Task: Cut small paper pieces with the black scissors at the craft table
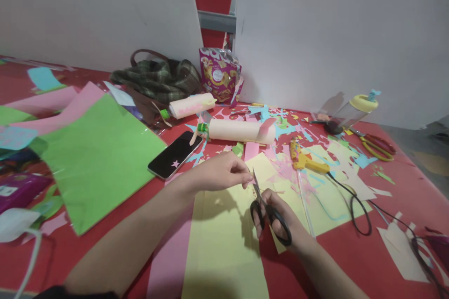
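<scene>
My right hand (280, 215) grips black-handled scissors (276, 222), two of its fingers through the loops. The blades point up and away, close to the fingertips of my left hand (224, 171). Thumb and fingers of that hand are pinched together beside the blade tips; a tiny scrap of pink paper seems to show there, too small to make out clearly. Below both hands lies a long sheet of pale yellow paper (220, 247), overlapping a pink sheet (168, 252). A phone (175, 154) with a pink paper star on its screen rests left of my left hand.
Two paper-wrapped bottles (242, 131) lie behind my hands amid coloured scraps. At right are a yellow glue gun (307, 161) with its cord, a clear bottle (354, 112) and red-and-yellow-handled scissors (377, 145). Green sheets (94, 159) cover the left; a snack bag (220, 74) stands behind.
</scene>
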{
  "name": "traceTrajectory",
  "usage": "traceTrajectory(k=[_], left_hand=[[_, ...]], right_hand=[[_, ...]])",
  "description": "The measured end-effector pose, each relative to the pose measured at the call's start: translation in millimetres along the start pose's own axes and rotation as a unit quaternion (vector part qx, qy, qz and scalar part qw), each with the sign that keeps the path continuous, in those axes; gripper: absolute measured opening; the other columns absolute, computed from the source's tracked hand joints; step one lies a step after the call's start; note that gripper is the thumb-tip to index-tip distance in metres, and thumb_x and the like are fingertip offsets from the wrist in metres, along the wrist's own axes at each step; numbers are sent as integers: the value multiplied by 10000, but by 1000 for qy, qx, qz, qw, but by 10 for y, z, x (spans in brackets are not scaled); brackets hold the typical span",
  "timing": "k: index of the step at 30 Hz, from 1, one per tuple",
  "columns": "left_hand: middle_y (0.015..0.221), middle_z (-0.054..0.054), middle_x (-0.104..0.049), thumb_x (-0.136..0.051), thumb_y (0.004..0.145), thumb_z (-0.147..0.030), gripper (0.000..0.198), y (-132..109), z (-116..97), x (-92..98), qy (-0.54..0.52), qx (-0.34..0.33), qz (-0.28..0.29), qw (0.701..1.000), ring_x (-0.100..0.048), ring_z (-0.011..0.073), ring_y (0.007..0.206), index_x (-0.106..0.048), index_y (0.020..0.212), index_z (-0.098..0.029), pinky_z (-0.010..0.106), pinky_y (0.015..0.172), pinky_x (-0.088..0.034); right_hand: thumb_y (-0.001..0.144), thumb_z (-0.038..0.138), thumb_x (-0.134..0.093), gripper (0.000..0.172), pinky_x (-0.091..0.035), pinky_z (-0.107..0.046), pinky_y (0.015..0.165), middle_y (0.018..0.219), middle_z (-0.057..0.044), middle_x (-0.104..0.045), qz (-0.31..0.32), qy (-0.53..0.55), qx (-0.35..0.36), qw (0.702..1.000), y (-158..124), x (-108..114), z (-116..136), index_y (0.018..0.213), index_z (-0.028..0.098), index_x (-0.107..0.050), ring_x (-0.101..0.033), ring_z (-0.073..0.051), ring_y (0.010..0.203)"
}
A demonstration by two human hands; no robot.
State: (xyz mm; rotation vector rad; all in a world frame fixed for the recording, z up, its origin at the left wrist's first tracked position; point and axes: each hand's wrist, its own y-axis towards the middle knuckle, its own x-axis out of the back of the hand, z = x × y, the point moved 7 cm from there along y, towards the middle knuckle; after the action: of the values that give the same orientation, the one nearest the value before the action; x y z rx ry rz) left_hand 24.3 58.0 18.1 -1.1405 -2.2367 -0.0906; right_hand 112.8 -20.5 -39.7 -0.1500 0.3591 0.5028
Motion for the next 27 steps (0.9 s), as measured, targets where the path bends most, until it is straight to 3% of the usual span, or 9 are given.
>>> traceTrajectory(k=[27], left_hand=[[462,-39,-360,-419,728,-358,311,24,18,-54,-26,32,-22,999,-298,62,437,-582,608,-122,188,418,-204]], right_hand=[[649,538,-525,394,-350,-252,541,712,-8,-451,-13,-11,16,1000,11,7,9,796,206,-373,-445,-120,573]])
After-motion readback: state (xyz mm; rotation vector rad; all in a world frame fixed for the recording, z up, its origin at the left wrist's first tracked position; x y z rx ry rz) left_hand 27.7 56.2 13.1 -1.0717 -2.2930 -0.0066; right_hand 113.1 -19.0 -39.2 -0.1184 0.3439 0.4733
